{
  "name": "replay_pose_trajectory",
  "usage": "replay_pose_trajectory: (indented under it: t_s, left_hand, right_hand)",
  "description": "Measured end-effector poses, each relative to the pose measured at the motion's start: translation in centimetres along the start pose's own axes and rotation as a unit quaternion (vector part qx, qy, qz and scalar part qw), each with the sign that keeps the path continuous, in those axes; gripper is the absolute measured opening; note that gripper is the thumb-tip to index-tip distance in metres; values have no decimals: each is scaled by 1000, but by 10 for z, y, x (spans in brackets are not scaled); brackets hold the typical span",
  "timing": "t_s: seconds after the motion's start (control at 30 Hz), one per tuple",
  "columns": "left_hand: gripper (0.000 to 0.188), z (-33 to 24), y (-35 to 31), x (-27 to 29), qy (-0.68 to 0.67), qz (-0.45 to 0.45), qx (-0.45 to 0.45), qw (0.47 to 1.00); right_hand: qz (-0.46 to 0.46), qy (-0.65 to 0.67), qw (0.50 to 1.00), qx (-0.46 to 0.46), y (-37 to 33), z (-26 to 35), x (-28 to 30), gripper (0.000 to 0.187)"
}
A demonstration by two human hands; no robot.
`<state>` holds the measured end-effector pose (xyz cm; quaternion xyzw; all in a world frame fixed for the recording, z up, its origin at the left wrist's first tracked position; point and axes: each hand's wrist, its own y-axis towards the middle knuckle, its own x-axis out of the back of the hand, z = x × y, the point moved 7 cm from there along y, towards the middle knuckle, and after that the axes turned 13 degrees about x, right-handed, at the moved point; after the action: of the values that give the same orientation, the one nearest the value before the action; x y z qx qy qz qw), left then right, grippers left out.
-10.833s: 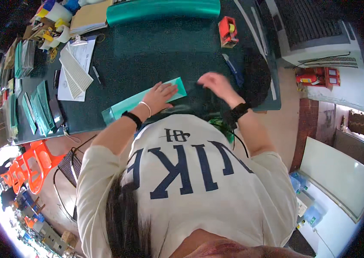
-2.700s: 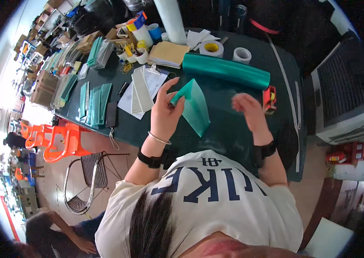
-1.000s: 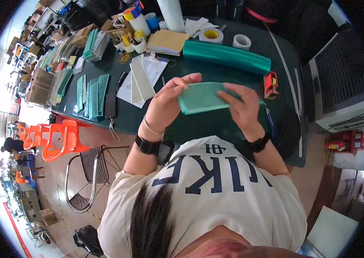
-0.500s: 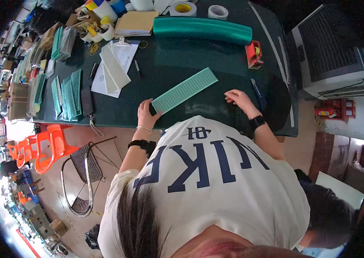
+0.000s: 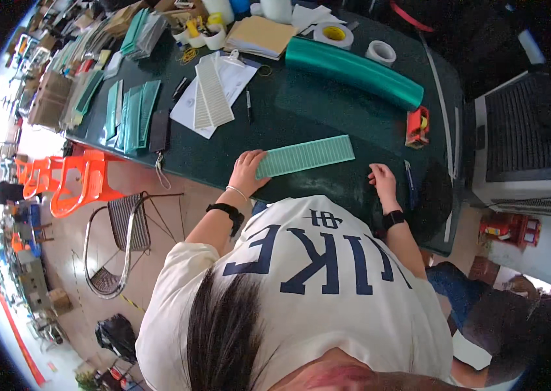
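A pale green slotted strip [image 5: 308, 156] lies on the dark green table, its left end in my left hand [image 5: 247, 173]. My left fingers are closed over that end, and the rest of the strip reaches out to the right. To the right of the strip, just above the table, is my right hand [image 5: 383, 184]. Its fingers are loosely bent and a little apart, and I see nothing in them. A utility knife [image 5: 409, 184] lies close by on its right.
A green roll [image 5: 353, 72] lies across the far side, near a red tape dispenser [image 5: 417, 127]. White slotted strips [image 5: 211, 94] rest on a clipboard [image 5: 240, 78]. More green strips [image 5: 133, 117] lie at the left. A person [image 5: 500, 326] is at my lower right.
The view has turned, so the table appears tilted. The green strip now lies flatter across the view, with my left hand still on its left end. My right hand's fingers are more bent.
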<state>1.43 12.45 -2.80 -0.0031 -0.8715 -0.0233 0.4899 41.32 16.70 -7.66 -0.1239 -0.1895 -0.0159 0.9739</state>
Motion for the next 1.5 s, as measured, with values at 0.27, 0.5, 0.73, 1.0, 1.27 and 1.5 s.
replay_pose_trajectory:
  t_s: [0.27,0.5,0.73,1.0,1.27,1.5]
  left_hand:
    - [68,5,3,26,-15,4,1,1000]
    - [66,30,-56,66,-25,41,92,995]
    - [69,57,-84,85,-28,54,164,985]
    - [65,56,-7,65,-18,75,25,997]
    - [63,24,63,12,-11,110,-77,991]
    - [61,-9,74,9,95,-3,-97,991]
  right_hand:
    - [209,19,963,170,72,105,-165,18]
    - [103,-229,916,314,112,179,-323,39]
    - [202,-292,904,238,148,150,-335,29]
    - [149,304,939,-55,53,93,-143,20]
    - [-89,250,963,-46,-64,55,6,31]
    - [-145,339,928,-44,-82,58,-15,28]
